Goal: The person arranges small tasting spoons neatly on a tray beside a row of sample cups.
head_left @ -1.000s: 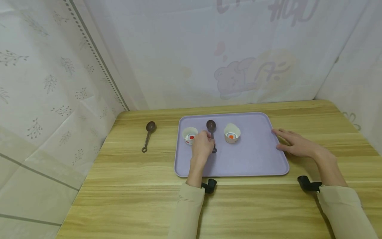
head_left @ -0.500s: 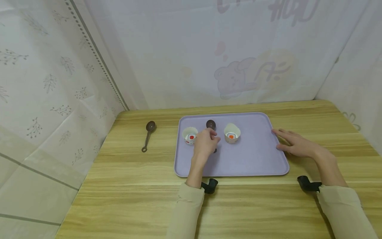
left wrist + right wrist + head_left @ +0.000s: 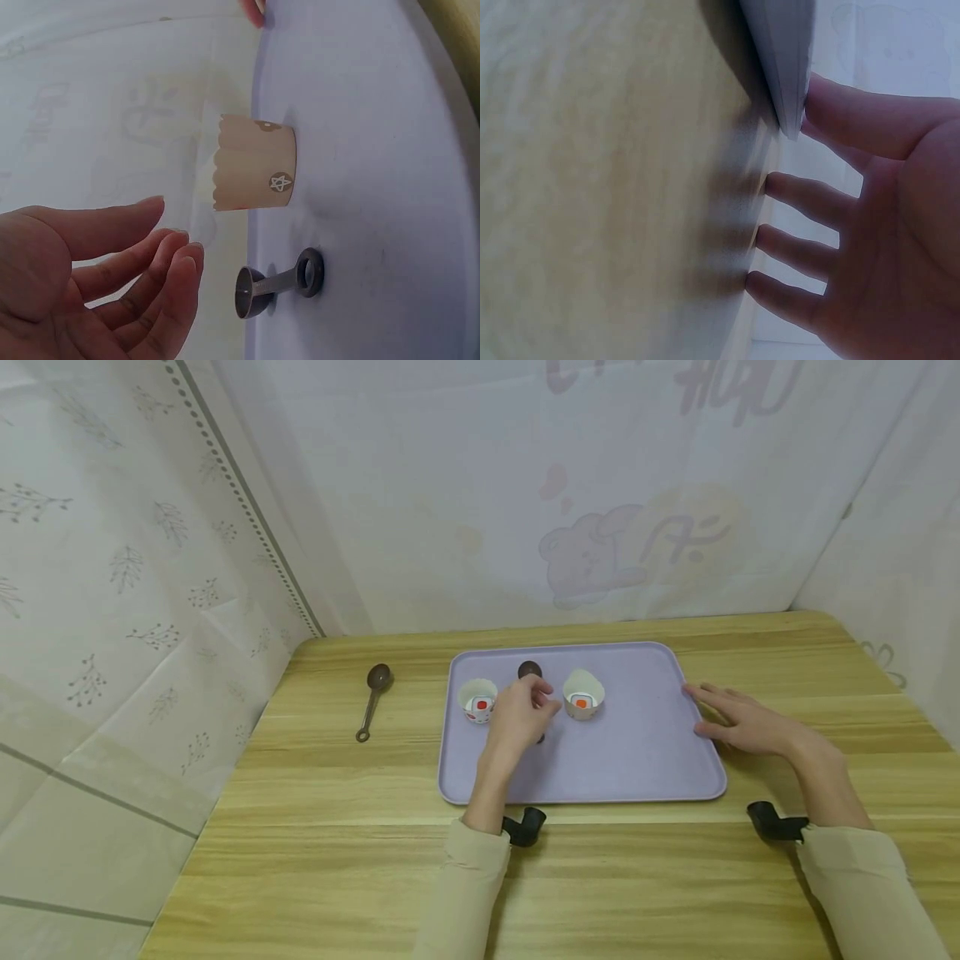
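Observation:
My left hand (image 3: 516,720) is held over the lilac tray (image 3: 637,756), thumb and loosely bent fingers apart with nothing between them. Beneath it lies a brown measuring spoon (image 3: 529,669), its handle mostly hidden in the head view; the left wrist view shows the whole spoon (image 3: 279,283) on the tray. Just right of that hand stands a beige paper baking cup (image 3: 581,703) with an orange-marked piece inside. Another paper cup (image 3: 476,700), with a red-marked piece, stands to its left. At the tray's right edge rests my right hand (image 3: 746,722), thumb against the rim, other fingertips on the table.
A second brown measuring spoon (image 3: 372,702) lies on the wooden table (image 3: 337,827), left of the tray. Printed curtains (image 3: 420,510) hang behind the table and along its sides.
My left hand has lifted off the spoon's handle and shifted slightly right and away from me, its thumb and fingers parting. The spoon stays on the tray; my right hand has not moved.

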`<state>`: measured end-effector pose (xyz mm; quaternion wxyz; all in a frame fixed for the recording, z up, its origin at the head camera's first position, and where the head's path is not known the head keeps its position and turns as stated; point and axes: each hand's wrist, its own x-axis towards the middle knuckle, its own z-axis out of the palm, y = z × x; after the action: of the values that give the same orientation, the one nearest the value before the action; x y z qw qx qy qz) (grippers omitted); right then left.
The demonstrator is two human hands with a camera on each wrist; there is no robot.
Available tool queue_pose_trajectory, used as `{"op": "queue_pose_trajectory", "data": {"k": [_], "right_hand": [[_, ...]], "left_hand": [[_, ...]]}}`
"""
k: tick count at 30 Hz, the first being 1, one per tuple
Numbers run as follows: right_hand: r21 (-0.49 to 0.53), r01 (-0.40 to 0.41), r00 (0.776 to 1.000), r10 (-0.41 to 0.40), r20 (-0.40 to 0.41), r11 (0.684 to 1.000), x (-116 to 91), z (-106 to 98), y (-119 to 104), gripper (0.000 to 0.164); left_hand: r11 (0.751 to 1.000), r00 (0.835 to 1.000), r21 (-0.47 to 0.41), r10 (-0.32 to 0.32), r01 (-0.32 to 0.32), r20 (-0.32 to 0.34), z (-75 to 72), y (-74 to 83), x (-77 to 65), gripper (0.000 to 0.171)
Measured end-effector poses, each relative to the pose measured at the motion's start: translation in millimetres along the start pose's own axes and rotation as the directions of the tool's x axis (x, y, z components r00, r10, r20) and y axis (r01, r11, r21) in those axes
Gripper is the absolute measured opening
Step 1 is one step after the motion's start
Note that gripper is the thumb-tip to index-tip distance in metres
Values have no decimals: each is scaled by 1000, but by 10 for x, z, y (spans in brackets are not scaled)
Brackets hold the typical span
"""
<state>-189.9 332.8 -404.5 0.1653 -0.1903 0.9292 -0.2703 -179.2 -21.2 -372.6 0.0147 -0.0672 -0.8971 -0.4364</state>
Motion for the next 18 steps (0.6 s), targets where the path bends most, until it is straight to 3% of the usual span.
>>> {"op": "queue_pose_trajectory", "data": {"k": [11,18], "right_hand": [[3,3,1000,-3,-2,1000,2,4,8,72],[0,0,1000,0,-3,1000,-1,8,5,71]], "left_hand": [[997,997,-23,79,-79,3,-54,-37,8,21],[997,997,-34,72,-73,-34,-151,-71,6,16]]}}
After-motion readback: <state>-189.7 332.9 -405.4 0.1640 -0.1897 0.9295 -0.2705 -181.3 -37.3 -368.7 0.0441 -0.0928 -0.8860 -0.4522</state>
